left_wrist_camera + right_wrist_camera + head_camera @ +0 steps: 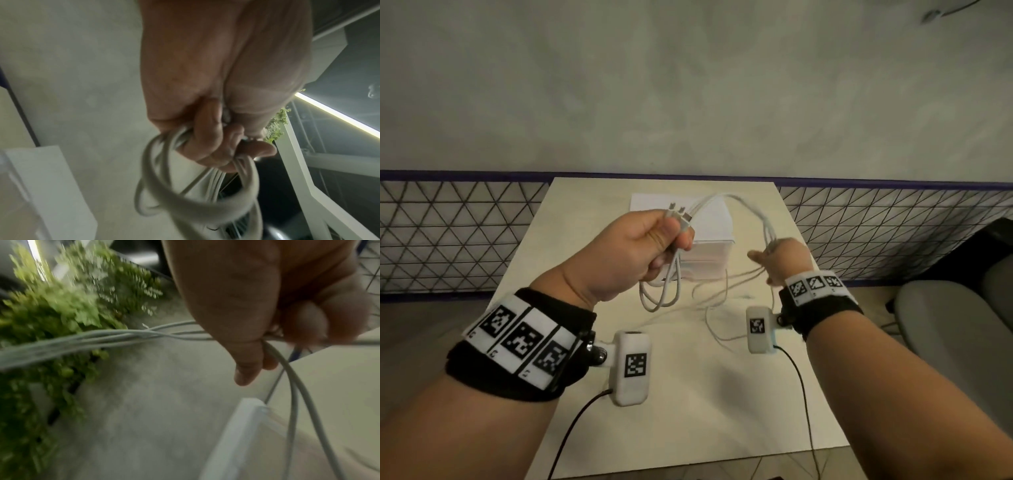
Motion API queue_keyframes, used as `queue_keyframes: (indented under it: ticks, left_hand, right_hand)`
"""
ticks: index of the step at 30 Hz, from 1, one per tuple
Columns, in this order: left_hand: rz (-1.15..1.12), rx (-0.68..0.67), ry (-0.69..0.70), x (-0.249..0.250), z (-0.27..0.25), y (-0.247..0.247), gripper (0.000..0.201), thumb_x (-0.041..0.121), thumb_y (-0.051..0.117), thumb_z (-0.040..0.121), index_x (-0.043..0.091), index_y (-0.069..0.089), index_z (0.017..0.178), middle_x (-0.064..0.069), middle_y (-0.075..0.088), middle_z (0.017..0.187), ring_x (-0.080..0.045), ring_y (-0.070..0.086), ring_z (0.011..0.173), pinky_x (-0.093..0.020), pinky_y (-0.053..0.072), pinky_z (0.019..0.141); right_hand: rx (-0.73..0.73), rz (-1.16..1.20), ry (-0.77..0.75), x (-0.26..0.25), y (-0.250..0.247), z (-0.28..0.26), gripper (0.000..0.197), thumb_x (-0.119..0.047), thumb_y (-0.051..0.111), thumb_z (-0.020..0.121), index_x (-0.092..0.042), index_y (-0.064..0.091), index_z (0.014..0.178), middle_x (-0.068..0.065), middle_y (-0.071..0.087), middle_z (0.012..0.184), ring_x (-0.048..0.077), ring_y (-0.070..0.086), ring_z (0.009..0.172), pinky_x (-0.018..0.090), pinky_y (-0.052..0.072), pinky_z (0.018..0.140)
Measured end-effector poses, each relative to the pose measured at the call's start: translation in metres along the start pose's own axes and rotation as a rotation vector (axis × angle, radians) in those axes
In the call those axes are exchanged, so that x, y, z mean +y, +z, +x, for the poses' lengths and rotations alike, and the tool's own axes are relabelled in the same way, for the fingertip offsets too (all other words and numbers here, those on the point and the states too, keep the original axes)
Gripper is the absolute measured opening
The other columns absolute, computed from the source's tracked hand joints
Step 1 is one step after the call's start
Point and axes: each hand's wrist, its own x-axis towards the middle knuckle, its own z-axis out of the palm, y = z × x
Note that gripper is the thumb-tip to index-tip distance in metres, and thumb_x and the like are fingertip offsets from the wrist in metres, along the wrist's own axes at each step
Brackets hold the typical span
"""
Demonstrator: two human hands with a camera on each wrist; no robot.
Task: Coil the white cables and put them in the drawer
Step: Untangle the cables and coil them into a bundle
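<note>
The thin white rubber-sheathed cables (748, 205) are held in the air above the pale square wooden table (688, 394), gathered as one bundle. Their metal-tipped plug ends (678, 211) are seen standing up out of the left hand (633, 255), whose fingers are curled tight round the bundle, with a few finished loops (659, 294) hanging below the fist. From that fist the bundle is carried up and over in an arch to the right hand (784, 262), where it is pinched between thumb and curled fingers (249, 363). The long axis of the free span is thus laid left to right between the two hands, and the uncoiled tails (717, 325) are left trailing from the right hand down onto the table top. The next loop would probably be fed by the right hand toward the left, which is judged the anchor.

Behind the hands a white boxy plastic drawer unit (709, 253) is set on the table, directly beyond the hanging loops; whether a drawer is open cannot be told. Blurred green foliage (51, 308) is shown in the right wrist view.
</note>
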Motion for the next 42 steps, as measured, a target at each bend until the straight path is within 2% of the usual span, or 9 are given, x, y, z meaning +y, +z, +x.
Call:
queue_keyframes:
  ticks: [2,8,11,18,25,29,33,37,42]
  left_hand:
    - [0.047,-0.014,-0.040,-0.008,0.003,0.000,0.034,0.038,0.039,0.089,0.030,0.066,0.069,-0.037,0.047,0.084,-0.017,0.028,0.055,-0.022,0.026,0.044]
    - [0.078,-0.018,-0.112,-0.026,0.004,-0.001,0.033,0.037,0.040,0.089,0.016,0.063,0.077,-0.001,0.041,0.060,-0.010,0.033,0.052,-0.017,0.030,0.044]
    - [0.103,0.007,-0.121,-0.031,0.004,-0.004,0.035,0.042,0.040,0.088,0.021,0.065,0.076,0.002,0.041,0.059,-0.010,0.034,0.052,-0.018,0.032,0.044]
    - [0.113,0.020,-0.138,-0.031,0.003,0.000,0.037,0.045,0.041,0.088,0.019,0.065,0.077,-0.001,0.039,0.061,-0.011,0.033,0.054,-0.019,0.031,0.046]
    - [0.381,0.039,-0.220,-0.035,0.003,-0.003,0.033,0.030,0.038,0.098,0.015,0.063,0.082,0.010,0.047,0.055,-0.007,0.038,0.050,-0.021,0.032,0.050]
    - [0.807,-0.062,-0.251,-0.036,0.002,-0.007,0.030,0.032,0.038,0.097,0.026,0.061,0.080,0.012,0.060,0.075,-0.003,0.054,0.073,-0.019,0.037,0.064]
    - [0.912,-0.049,-0.280,-0.035,0.003,-0.007,0.030,0.031,0.036,0.098,0.028,0.057,0.076,0.012,0.054,0.071,-0.004,0.052,0.068,-0.018,0.033,0.060]
    - [0.832,0.044,-0.248,-0.033,0.004,-0.004,0.031,0.030,0.034,0.099,0.024,0.059,0.080,0.008,0.058,0.072,-0.007,0.050,0.061,-0.020,0.034,0.055]
    - [0.435,0.123,-0.320,-0.040,0.005,-0.003,0.032,0.031,0.037,0.098,0.015,0.059,0.084,0.004,0.053,0.067,-0.013,0.042,0.057,-0.027,0.035,0.054]
  right_hand:
    - [0.132,0.194,-0.011,-0.015,-0.019,0.003,0.031,-0.041,0.068,0.081,-0.010,0.065,0.084,0.001,0.069,0.070,0.010,0.067,0.061,0.024,0.051,0.056]
    - [0.706,0.408,-0.291,-0.033,-0.057,0.009,0.012,-0.020,0.058,0.087,-0.011,0.066,0.090,0.007,0.062,0.093,0.017,0.053,0.080,0.027,0.042,0.071]
    - [0.779,0.560,-0.508,-0.029,-0.054,0.013,0.010,-0.011,0.061,0.083,-0.017,0.064,0.090,0.010,0.062,0.100,0.018,0.061,0.091,0.035,0.052,0.082]
    - [0.342,0.129,-0.345,0.012,-0.007,0.002,0.019,-0.025,0.051,0.094,-0.010,0.061,0.100,-0.001,0.056,0.087,0.016,0.056,0.079,0.028,0.046,0.074]
    - [-0.492,-0.277,-0.179,0.062,0.055,-0.017,0.052,-0.011,0.057,0.089,-0.027,0.046,0.137,-0.001,0.061,0.130,0.018,0.057,0.117,0.032,0.040,0.106]
    - [-0.337,-0.416,-0.145,0.045,0.040,-0.016,0.067,0.005,0.041,0.084,-0.026,0.036,0.143,0.004,0.048,0.144,0.023,0.048,0.129,0.034,0.041,0.106]
    - [-0.165,-0.069,-0.358,-0.004,0.016,-0.026,0.056,0.005,0.039,0.081,-0.023,0.055,0.127,0.002,0.063,0.113,0.021,0.060,0.102,0.028,0.050,0.080]
    - [-0.117,0.207,-0.570,-0.048,0.004,-0.052,0.058,0.009,0.037,0.077,-0.022,0.061,0.120,-0.003,0.063,0.106,0.010,0.055,0.094,0.026,0.048,0.090]
    - [-0.366,0.521,-0.698,-0.071,0.009,-0.075,0.049,0.005,0.052,0.083,-0.019,0.058,0.125,-0.004,0.064,0.107,0.008,0.058,0.097,0.017,0.049,0.085]
